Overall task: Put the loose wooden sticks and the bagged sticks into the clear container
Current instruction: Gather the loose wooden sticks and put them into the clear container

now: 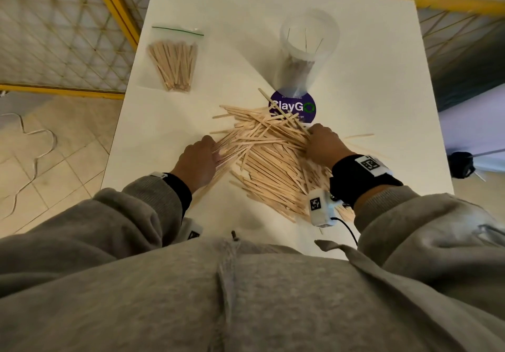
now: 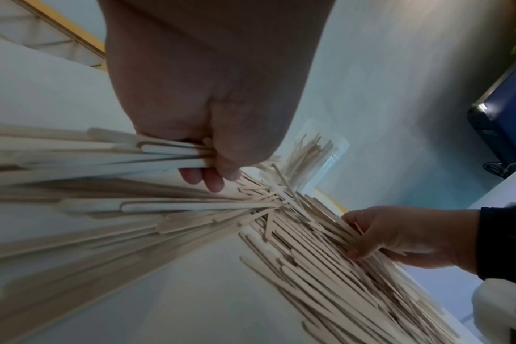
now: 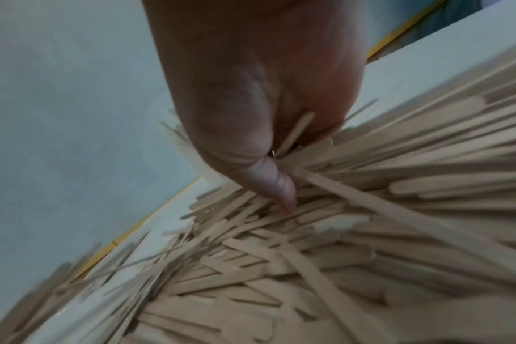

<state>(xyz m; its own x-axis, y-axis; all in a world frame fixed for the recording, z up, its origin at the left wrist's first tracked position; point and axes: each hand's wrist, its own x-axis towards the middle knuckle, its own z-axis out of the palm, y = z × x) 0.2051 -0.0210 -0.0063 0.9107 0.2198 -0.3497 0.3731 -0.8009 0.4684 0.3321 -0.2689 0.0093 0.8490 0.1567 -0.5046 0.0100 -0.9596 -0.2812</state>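
Loose wooden sticks [image 1: 269,157] piled near-centre, clear container [image 1: 306,51] just beyond, bagged sticks [image 1: 175,63] far left; left hand [image 1: 198,161] and right hand [image 1: 323,144] each clutch a bunch: light, stiff, slippery, so probably squeeze mid-length, ends aligned.

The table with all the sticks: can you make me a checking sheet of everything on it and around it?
Surface: white table, purple round ClayGo sticker on it.
Job's things: loose wooden sticks heaped in the middle; bagged sticks at the far left, untouched; clear container upright behind the heap, a few sticks inside.
Clutter: nothing seen.
Grippers: left hand grips a bunch of sticks, fingers curled round them; right hand grips sticks at the heap's right side.
Cables: black cable from the wrist camera; white cable on the floor.
Surroundings: yellow-framed lattice fence, tiled floor.
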